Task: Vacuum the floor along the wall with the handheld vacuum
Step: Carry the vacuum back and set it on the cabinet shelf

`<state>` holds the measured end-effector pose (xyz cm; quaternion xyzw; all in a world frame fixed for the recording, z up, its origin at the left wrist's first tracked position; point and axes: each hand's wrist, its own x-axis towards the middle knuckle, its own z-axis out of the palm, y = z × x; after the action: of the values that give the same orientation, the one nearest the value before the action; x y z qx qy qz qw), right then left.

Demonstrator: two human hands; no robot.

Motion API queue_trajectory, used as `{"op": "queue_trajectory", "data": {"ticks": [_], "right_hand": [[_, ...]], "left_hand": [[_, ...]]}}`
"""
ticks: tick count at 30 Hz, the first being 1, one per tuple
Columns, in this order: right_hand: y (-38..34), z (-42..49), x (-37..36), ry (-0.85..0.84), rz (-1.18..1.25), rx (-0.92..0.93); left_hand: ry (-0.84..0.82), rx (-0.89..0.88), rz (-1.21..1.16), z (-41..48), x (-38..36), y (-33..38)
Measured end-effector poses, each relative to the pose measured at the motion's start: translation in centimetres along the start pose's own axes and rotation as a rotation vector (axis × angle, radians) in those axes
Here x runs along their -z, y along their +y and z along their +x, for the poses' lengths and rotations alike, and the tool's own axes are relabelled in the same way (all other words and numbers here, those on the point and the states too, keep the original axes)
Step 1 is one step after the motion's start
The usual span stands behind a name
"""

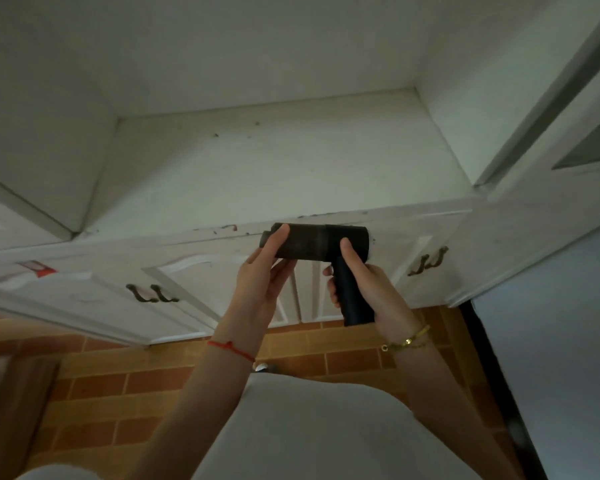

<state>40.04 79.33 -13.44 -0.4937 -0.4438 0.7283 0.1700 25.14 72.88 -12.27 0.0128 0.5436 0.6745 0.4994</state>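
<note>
Handheld vacuum (pixel 317 242) partly hidden, cabinet doors (pixel 548 216) cropped by the edges.
Handle mostly inside the right hand (pixel 368 285); nozzle tip behind thumb of the left hand (pixel 265 271). Blurred brown shape (pixel 11 403) cut off lower left. Specks (pixel 236 129) on counter (pixel 257 174) too small to identify.

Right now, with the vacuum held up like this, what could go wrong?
1. The left hand grips the front barrel of the handheld vacuum; a twist might loosen it and spill dust.
2. The vacuum sits close to the cabinet ledge, so a swing by the right hand could knock it.
3. Held well above the tiled floor, it could break if dropped.
</note>
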Motion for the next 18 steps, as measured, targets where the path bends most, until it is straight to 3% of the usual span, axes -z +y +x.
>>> {"op": "queue_trajectory", "data": {"ticks": [10, 18], "right_hand": [[-4.4, 5.5, -12.4, -0.162, -0.037, 0.112], [-6.2, 7.0, -18.1, -0.238, -0.146, 0.183]], "left_hand": [[-0.009, -0.084, 0.022, 6.3, 8.2, 12.3], [0.054, -0.148, -0.078, 8.8, 13.2, 17.3]]}}
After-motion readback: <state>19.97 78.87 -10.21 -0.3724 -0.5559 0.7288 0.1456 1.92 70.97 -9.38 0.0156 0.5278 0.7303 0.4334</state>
